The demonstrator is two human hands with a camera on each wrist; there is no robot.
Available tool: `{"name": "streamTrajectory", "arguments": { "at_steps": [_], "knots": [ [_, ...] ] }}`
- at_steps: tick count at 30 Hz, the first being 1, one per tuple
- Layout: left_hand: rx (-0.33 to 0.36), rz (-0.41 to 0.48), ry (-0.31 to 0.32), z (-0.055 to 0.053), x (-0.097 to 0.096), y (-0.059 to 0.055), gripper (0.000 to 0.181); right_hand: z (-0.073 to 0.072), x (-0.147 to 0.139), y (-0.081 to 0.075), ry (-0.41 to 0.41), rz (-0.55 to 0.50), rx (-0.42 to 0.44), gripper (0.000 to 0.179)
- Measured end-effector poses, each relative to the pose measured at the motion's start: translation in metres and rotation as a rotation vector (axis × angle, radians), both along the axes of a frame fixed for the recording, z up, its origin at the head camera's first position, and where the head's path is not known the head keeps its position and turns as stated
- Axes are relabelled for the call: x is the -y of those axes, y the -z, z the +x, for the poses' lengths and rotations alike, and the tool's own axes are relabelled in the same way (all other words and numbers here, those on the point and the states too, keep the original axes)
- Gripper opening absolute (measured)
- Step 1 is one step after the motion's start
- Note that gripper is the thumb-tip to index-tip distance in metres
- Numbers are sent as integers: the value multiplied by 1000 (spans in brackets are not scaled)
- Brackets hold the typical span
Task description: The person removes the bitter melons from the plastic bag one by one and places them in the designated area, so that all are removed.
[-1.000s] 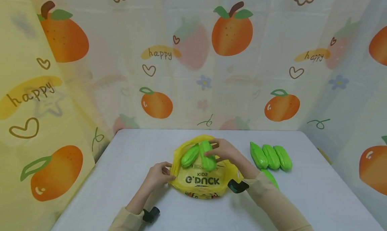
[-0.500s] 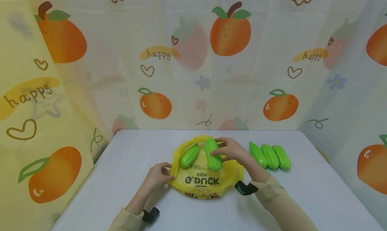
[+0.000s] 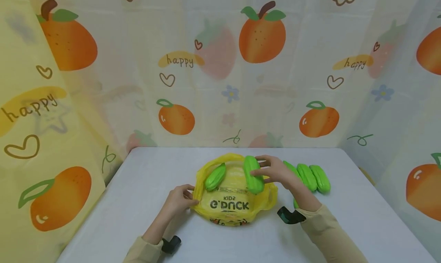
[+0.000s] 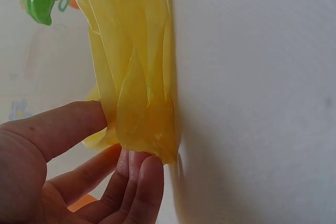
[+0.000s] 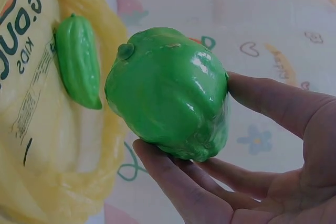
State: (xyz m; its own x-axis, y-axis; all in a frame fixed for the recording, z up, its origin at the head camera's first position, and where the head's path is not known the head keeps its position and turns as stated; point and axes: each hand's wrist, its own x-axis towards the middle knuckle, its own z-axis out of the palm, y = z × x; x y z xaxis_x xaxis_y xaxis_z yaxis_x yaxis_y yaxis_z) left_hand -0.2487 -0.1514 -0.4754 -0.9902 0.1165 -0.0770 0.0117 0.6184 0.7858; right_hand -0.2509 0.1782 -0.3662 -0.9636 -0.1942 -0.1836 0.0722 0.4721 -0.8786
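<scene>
A yellow plastic bag (image 3: 204,206) with dark lettering lies mouth up on the table. My left hand (image 3: 179,199) holds its left edge; in the left wrist view the thumb and fingers (image 4: 147,187) pinch the yellow film. Inside the bag rests one green ridged gourd (image 3: 215,177), shiny like a toy. My right hand (image 3: 275,171) grips a second green ridged gourd (image 3: 253,175) over the bag's right part. In the right wrist view this gourd (image 5: 168,93) is seen end on, between the thumb above and the fingers below.
To the right, several more green gourds (image 3: 320,178) lie side by side on the white table (image 3: 348,224), partly behind my right forearm. A printed fruit curtain (image 3: 213,121) hangs behind and at both sides. Black bands (image 3: 291,216) sit at the wrists.
My right hand has carried the gourd steadily rightward, from the bag's middle toward its right rim. My left hand and the gourd in the bag stay put.
</scene>
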Motion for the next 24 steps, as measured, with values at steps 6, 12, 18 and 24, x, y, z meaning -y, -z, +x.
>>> {"name": "streamTrajectory", "arguments": {
  "at_steps": [6,12,18,24],
  "knots": [
    [4,-1,0,-2,1,1,47,3,-8,0,8,7,13,73],
    [-2,-2,0,-2,0,2,47,7,-15,0,20,1,29,73],
    [-1,-7,1,-1,-1,1,47,11,-26,1,17,15,27,72],
    [-5,0,1,-1,-1,2,47,14,-41,3,16,37,35,73]
  ]
}}
